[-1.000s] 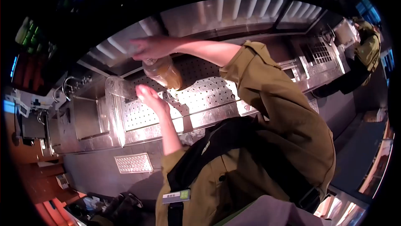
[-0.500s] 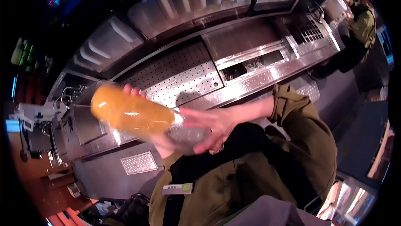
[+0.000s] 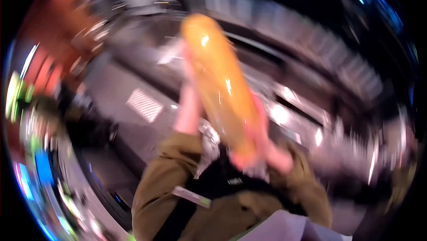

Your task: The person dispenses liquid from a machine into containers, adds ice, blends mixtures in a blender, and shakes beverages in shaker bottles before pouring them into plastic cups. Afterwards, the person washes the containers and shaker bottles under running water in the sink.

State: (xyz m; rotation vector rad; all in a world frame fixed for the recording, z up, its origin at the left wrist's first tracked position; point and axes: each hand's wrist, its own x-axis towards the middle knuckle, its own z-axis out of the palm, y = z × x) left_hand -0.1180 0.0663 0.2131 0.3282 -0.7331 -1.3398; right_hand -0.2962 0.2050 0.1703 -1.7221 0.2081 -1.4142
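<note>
A long, clear shaker point(image 3: 220, 81) with orange liquid stands tilted in front of my chest, its rounded orange end pointing up and away from me. My left hand point(image 3: 187, 69) is closed along its left side near the upper end, the fingers mostly hidden behind it. Low on the other side, my right hand point(image 3: 263, 145) wraps round the end closest to my body, smeared by motion.
Beyond my hands runs a steel bar counter point(image 3: 280, 114), blurred and shiny with reflections. A pale textured floor plate point(image 3: 145, 105) lies in the grey floor to the left. Bright, smeared shapes line the lower left edge.
The view has swung round and blurred. The shaker has turned from lying nearly sideways at the left to pointing up and away, near the middle. Both hands stay on it.
</note>
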